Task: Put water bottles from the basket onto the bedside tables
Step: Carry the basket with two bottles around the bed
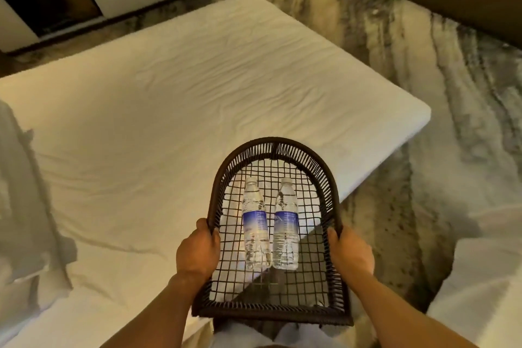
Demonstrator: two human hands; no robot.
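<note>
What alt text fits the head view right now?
Two hands, left hand and right hand, hold a dark woven basket by its side rims above a white bed. Two clear water bottles lie side by side on its mesh floor.
</note>
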